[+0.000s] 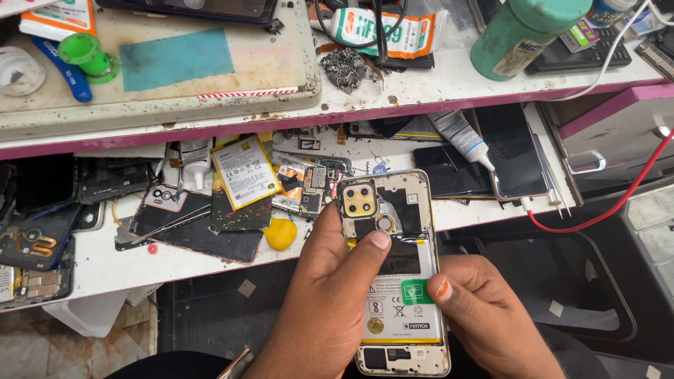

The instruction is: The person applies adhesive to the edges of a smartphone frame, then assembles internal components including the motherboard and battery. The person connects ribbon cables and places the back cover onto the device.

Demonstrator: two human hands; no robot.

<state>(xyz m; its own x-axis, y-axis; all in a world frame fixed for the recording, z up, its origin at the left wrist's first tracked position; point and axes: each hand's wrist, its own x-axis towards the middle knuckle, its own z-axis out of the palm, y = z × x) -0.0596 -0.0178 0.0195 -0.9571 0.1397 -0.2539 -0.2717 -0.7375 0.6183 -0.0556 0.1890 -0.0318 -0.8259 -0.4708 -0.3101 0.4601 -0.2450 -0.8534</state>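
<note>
At bottom centre, your left hand (326,309) and right hand (484,316) clamp an opened phone (393,274), back cover off, battery (404,295) exposed. Left thumb presses near the round sensor, right thumb on the battery's green tab. Loose battery (246,170) lies at 10 o'clock, glue tube (463,137) at 1 o'clock, green bottle (523,31) beyond on the upper shelf (435,88).
</note>
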